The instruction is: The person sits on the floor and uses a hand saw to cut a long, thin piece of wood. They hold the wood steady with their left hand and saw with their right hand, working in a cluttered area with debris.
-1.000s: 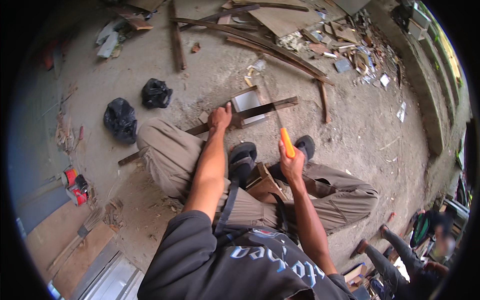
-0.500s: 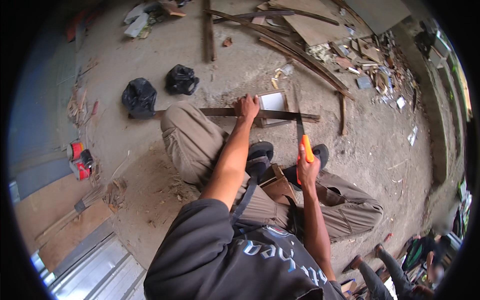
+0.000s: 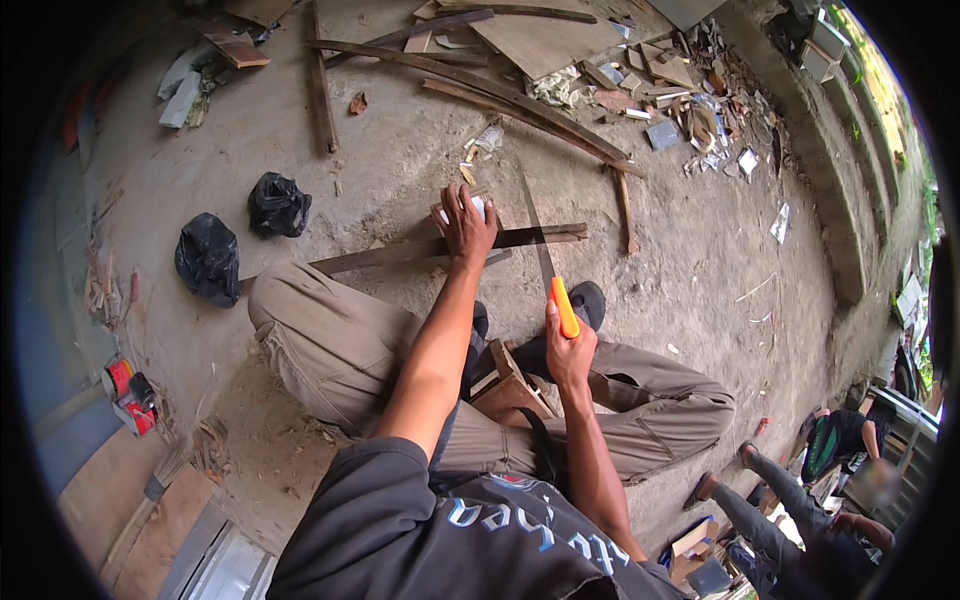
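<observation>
Pressing down, the left hand (image 3: 466, 225) lies spread on the dark wooden strip (image 3: 440, 248) across the far floor. The right hand (image 3: 568, 350) grips the orange-handled saw (image 3: 563, 305), blade reaching far. A slipping stroke could probably nick the nearby left fingers.

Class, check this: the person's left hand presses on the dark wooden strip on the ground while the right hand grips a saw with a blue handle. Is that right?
Not quite. The head view shows the saw's handle is orange, not blue. The rest holds: the left hand presses on the dark wooden strip, and the right hand grips the saw.
</observation>
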Available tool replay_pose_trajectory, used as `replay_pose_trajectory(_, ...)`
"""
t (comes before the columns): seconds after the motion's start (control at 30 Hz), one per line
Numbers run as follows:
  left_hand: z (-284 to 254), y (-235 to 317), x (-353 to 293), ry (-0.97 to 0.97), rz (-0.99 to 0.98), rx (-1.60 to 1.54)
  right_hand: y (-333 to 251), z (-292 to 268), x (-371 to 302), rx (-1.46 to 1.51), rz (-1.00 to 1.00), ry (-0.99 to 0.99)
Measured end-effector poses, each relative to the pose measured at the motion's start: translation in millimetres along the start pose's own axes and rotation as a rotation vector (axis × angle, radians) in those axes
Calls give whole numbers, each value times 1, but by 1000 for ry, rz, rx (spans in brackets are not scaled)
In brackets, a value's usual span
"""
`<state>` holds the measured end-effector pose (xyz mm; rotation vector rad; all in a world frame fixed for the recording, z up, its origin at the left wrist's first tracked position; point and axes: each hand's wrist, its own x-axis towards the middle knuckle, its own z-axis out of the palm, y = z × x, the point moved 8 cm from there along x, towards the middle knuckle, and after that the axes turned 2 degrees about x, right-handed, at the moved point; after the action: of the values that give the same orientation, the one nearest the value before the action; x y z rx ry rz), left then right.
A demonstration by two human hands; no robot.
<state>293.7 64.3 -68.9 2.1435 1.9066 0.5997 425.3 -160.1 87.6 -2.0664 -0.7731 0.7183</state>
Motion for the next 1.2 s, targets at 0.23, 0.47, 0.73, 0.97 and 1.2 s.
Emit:
replay_pose_trajectory(0.23, 18, 1, 4, -34, -124, 142, 10, 16, 6, -44, 58, -176)
replay_pose_trajectory(0.47, 10, 7, 4, -56, -132, 217, 5, 16, 18, -15, 174, -223)
replay_pose_trajectory(0.73, 7, 14, 11, -127, -158, 221, -9, 7, 30, -26, 237, -245)
replay_pose_trajectory(0.97, 13, 9, 13, -134, -161, 238, -36, -83, -44, -75, 455, -282)
replay_pose_trajectory(1.2, 13, 10, 13, -142, -151, 253, -66, -89, -20, -169, 481, -277)
